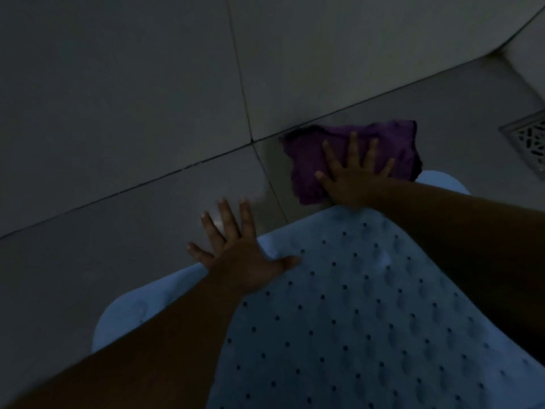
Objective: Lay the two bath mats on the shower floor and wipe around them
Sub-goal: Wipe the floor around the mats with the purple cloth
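Head view: right hand (352, 180) presses flat, fingers spread, on the cloth (354, 154) by the wall, left hand (239, 255) splayed wide across mat (354, 305) edge and floor (132, 231) (mat's long axis runs toward the lower right).

the right hand (355, 178) presses a purple cloth (351, 156) flat against the floor tiles (147, 208) (fingers spread); the left hand (241, 255) apparently rests at the blue mat (354, 305)'s edge.
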